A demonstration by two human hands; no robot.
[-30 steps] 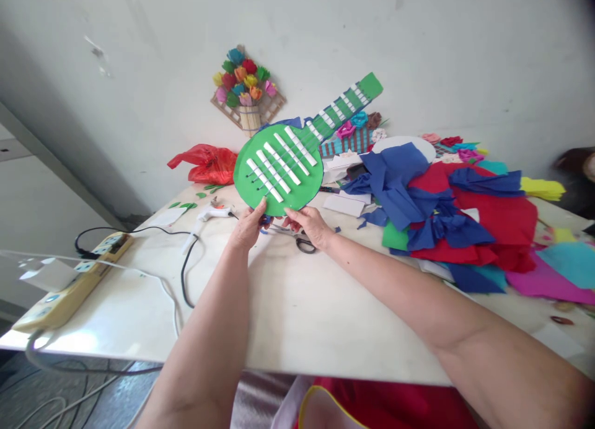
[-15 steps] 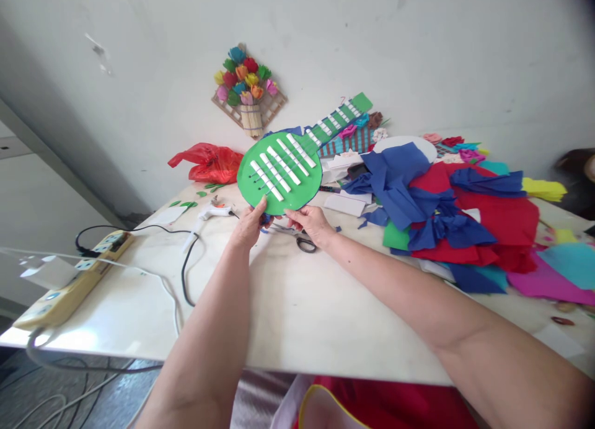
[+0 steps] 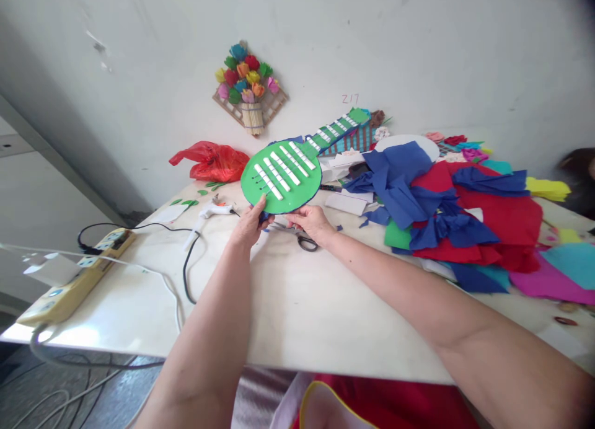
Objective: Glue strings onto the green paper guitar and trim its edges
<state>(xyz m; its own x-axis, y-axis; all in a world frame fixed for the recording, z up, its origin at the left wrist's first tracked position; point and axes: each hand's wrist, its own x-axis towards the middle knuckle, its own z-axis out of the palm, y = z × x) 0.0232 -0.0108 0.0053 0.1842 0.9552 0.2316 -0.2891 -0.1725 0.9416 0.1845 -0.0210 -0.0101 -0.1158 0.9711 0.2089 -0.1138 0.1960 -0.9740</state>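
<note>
A green paper guitar [image 3: 255,196] with white strips across its round body and neck is held up over the table, its neck slanting to the upper right. My left hand [image 3: 251,223] pinches its lower edge, thumb on the front face. My right hand [image 3: 312,222] grips the bottom edge a little further right, fingers partly hidden behind it. Blue shows along the rim of the guitar. Below the hands, scissors [image 3: 307,243] with black handles lie on the table, partly covered by my right hand. A white glue gun [image 3: 216,211] lies left of my left hand.
Blue, red and other coloured paper [image 3: 400,175] is heaped on the right of the table [image 3: 316,317]. A yellow power strip [image 3: 69,296] with cables runs along the left edge. Behind are a red plastic bag [image 3: 211,162] and a wall decoration of paper flowers [image 3: 251,85].
The guitar has tipped back, its neck end dropping lower, so the red writing on the wall now shows above it. Both hands keep their hold.
</note>
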